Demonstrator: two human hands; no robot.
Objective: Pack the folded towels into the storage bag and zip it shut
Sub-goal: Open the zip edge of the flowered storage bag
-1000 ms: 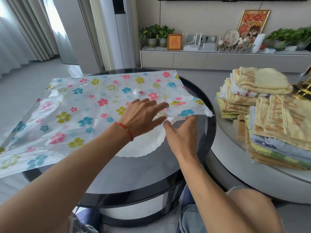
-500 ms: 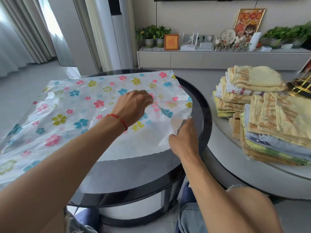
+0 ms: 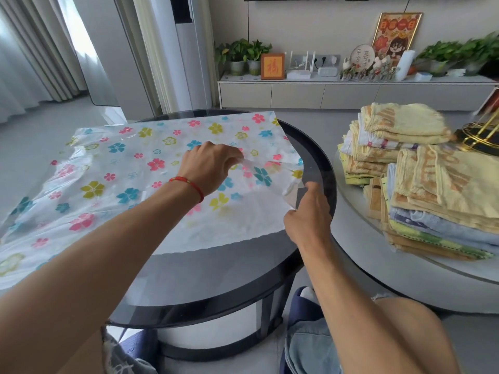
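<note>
A flat plastic storage bag (image 3: 129, 179) printed with coloured flowers lies across the round black glass table (image 3: 318, 163). My left hand (image 3: 209, 166), with a red string on the wrist, pinches the bag's top layer near its right end and lifts it. My right hand (image 3: 307, 214) grips the lower layer at the bag's right edge, so the mouth is parted there. Two piles of folded towels (image 3: 437, 190), mostly yellow with some blue and green, stand on the lower white table to the right.
The white round table (image 3: 378, 268) sits right beside the black one, slightly lower. A gold wire rack (image 3: 483, 133) stands behind the towels. A low cabinet (image 3: 324, 93) with plants and ornaments runs along the far wall. My knees show below.
My left hand went from lying flat on the bag to pinching and raising its top layer. My right hand took hold of the lower edge and pulled it rightward.
</note>
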